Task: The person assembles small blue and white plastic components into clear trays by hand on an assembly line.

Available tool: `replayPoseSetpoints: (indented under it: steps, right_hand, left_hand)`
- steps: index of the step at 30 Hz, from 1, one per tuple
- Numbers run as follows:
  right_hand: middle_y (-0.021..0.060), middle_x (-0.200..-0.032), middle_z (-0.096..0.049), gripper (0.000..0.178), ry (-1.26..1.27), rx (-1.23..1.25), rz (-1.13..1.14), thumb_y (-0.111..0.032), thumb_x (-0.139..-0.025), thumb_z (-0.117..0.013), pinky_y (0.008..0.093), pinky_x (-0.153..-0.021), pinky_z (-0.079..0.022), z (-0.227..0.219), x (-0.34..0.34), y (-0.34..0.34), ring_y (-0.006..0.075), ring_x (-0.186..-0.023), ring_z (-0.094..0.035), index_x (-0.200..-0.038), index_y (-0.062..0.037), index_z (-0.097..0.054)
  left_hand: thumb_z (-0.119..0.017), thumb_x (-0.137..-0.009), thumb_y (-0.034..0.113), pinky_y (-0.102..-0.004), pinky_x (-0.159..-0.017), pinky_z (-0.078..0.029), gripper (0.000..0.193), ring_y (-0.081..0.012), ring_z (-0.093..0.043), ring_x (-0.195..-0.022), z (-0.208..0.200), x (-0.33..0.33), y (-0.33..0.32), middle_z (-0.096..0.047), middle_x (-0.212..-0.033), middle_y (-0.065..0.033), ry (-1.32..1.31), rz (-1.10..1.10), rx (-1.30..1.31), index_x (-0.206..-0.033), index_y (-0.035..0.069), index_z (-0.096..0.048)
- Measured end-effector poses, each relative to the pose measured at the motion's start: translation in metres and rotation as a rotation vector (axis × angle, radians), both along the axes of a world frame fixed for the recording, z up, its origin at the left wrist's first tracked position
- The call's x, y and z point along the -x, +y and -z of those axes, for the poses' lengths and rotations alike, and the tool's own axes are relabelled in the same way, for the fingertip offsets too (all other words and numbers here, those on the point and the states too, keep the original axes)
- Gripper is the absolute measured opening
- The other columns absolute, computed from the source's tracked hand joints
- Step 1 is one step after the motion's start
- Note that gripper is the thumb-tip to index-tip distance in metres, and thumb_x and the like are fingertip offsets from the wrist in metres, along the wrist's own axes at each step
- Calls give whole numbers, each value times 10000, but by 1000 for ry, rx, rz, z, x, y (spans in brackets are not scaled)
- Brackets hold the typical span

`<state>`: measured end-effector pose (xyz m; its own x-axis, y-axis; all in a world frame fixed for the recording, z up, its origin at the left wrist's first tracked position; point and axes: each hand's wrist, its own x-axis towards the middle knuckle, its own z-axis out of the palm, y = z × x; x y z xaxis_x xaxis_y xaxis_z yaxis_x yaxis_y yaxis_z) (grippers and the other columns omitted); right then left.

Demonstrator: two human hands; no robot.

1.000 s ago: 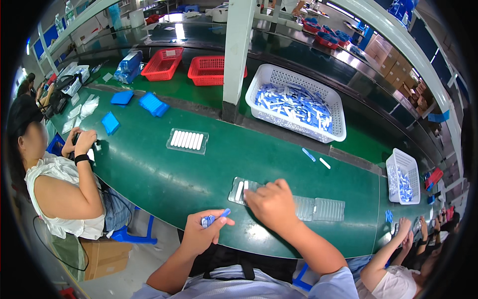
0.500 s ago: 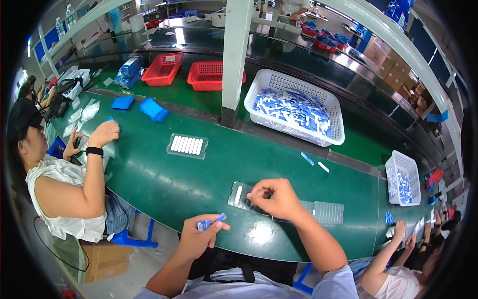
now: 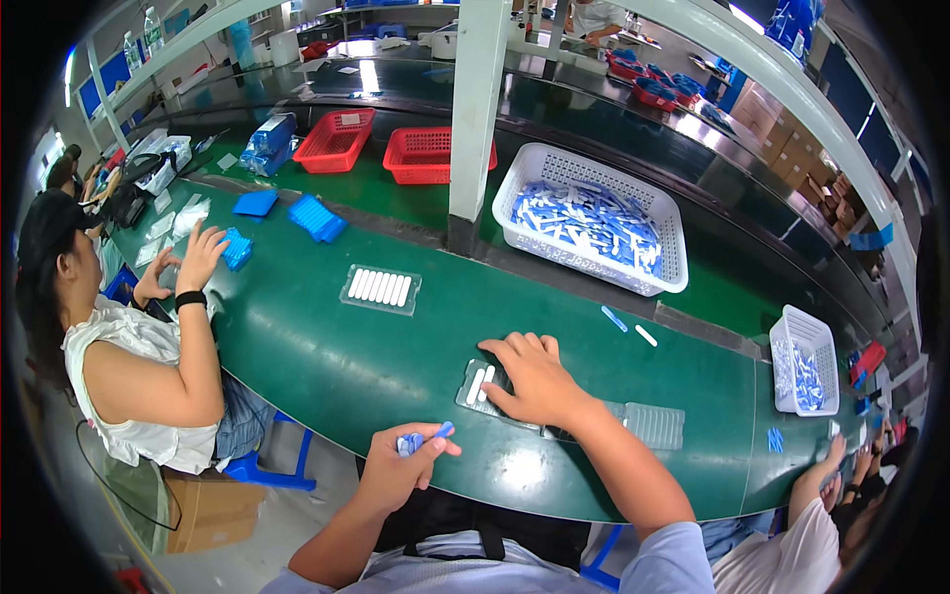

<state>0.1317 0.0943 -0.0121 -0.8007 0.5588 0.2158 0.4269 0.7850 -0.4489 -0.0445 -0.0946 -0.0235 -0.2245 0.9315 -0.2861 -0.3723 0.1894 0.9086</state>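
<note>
My left hand [image 3: 406, 467] is closed around several slim blue-and-white sticks [image 3: 409, 443], with one blue end poking out past the fingers. Over a clear plastic tray with narrow slots [image 3: 462, 394] is my right hand [image 3: 537, 384], its fingers spread and the thumb down at the tray. Two white sticks [image 3: 480, 383] lie side by side in the tray's left end, and the thumb touches or nearly touches the second one. The hand covers the middle of that tray. Another clear slotted tray [image 3: 653, 426] lies to the right, partly behind my forearm.
A filled tray of white sticks [image 3: 381, 289] lies farther left. Behind the bench edge stand a white basket of sticks [image 3: 510, 213], red baskets [image 3: 336, 141] and a post [image 3: 472, 148]. Two loose sticks [image 3: 629, 326] lie right. A co-worker [image 3: 148, 376] sits at left; others are at right.
A second white stick now lies in the tray beside the first. My right hand has gone from a pinch to spread fingers. The co-worker's hand at left has lifted off a blue stack.
</note>
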Motion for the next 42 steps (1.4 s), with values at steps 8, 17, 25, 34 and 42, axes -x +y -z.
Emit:
replayPoseSetpoints:
  steps: [8, 17, 25, 34, 42]
  right_hand:
    - [108, -1000, -579, 504, 166, -172, 114, -312, -879, -660, 427, -996, -332, -13, 2, -16, 298, -1015, -533, -1300, -42, -598]
    - [53, -669, -649, 118, 264, 694, 11, -152, -905, -720, 302, -561, -465, -28, -1, -56, 154, -582, -601, -950, -43, -708]
    - [44, -770, -696, 161, 50, 582, 82, -121, -867, -742, 307, -703, -519, -20, -15, 5, 153, -716, -677, -999, -44, -693]
    - [124, -1015, -659, 357, 104, 7, 87, -252, -874, -675, 424, -857, -435, 5, -9, -7, 332, -957, -625, -1178, -71, -626]
    - [52, -725, -566, 230, 196, 637, -58, -240, -868, -751, 347, -610, -447, -43, -7, -60, 203, -682, -574, -1026, -77, -708]
  left_hand:
    - [-660, -977, 97, -200, -436, -388, 247, -44, -478, -475, 4, -1, 1, -754, -961, -161, -31, 25, -10, -1166, -58, -686]
    - [-658, -971, 79, -203, -453, -412, 246, -44, -509, -515, -3, -7, 6, -754, -984, -136, 53, 150, -5, -1175, -57, -681]
    - [-570, -968, -20, -212, -671, -471, 545, -166, -644, -994, 1, 11, -1, -575, -1408, -197, -664, 190, 66, -1488, -35, -409]
    - [-602, -966, 35, -227, -478, -392, 512, -200, -698, -904, -6, 12, -2, -644, -1302, -212, -570, 324, 142, -1447, -48, -446]
    - [-600, -1010, 104, -190, -468, -319, 582, -138, -668, -790, -11, 1, -4, -669, -1224, -189, -410, 350, 105, -1529, 20, -350]
